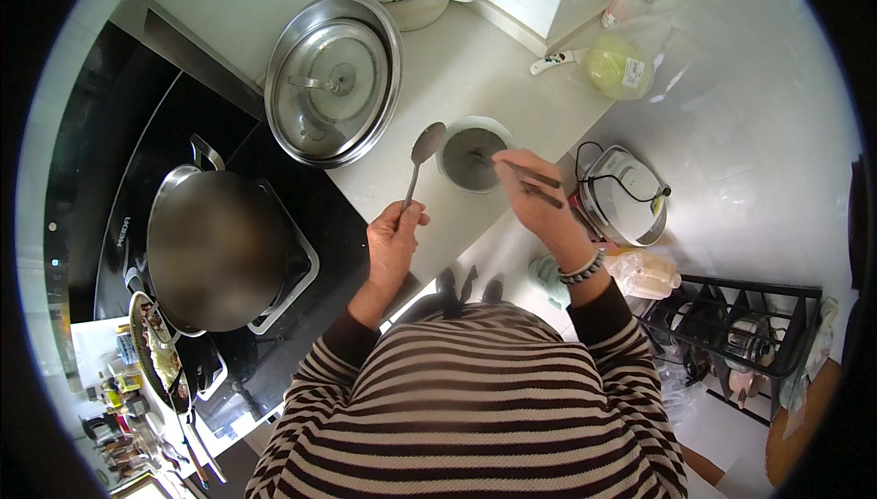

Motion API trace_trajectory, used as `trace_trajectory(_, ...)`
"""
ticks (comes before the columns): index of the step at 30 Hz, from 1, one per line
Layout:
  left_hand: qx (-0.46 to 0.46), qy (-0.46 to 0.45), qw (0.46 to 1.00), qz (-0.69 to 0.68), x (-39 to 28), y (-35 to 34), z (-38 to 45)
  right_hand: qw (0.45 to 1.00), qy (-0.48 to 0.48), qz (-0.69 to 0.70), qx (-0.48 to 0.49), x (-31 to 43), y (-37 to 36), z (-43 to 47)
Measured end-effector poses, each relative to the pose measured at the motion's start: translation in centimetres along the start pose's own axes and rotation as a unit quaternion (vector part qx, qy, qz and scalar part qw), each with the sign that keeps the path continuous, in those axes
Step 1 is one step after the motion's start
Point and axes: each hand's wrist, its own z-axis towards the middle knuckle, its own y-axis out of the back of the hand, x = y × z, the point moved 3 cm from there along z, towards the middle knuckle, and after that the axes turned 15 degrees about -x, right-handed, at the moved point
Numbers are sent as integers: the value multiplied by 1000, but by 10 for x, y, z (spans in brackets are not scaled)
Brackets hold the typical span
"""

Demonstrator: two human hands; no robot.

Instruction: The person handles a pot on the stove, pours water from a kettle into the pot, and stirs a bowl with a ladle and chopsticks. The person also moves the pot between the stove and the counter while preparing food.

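My left hand (392,242) grips a metal spoon (426,146) by its handle, its bowl raised beside the left rim of a white bowl. My right hand (534,197) holds a pair of dark chopsticks (538,180), their tips down in the greyish contents (473,156) of that white bowl (508,134). The bowl stands on the pale countertop (438,225). To its upper left lies a large steel basin (274,98) with a glass lid (342,105) inside it.
At left, a pot (171,180) with blurred contents stands on a black stove, near a pan of food (164,362). A knife (552,62) and a wrapped green vegetable (613,67) lie at upper right; an enamel pot (411,12) stands at the back. A white appliance (623,197) is at right.
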Motion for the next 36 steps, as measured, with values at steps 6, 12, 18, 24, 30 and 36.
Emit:
trace_trajectory(6, 9, -1, 1000, 2, 1, 1, 2, 998, 3, 11, 64, 16, -3, -15)
trace_trajectory(12, 7, -2, 1000, 20, 1, 5, 2, 999, -15, -40, 3, 18, 16, -2)
trace_trajectory(18, 17, -16, 1000, 14, -1, -1, 2, 999, 37, 21, 1, 6, -17, -8)
trace_trajectory(24, 13, -6, 1000, 9, 2, 2, -2, 995, -89, -33, 9, -8, 22, 0)
trace_trajectory(30, 16, 11, 1000, 7, -1, -1, -2, 997, 47, 52, -25, 10, -11, -5)
trace_trajectory(36, 22, 11, 1000, 12, 0, -1, -4, 999, 27, -28, 14, 3, 19, -9)
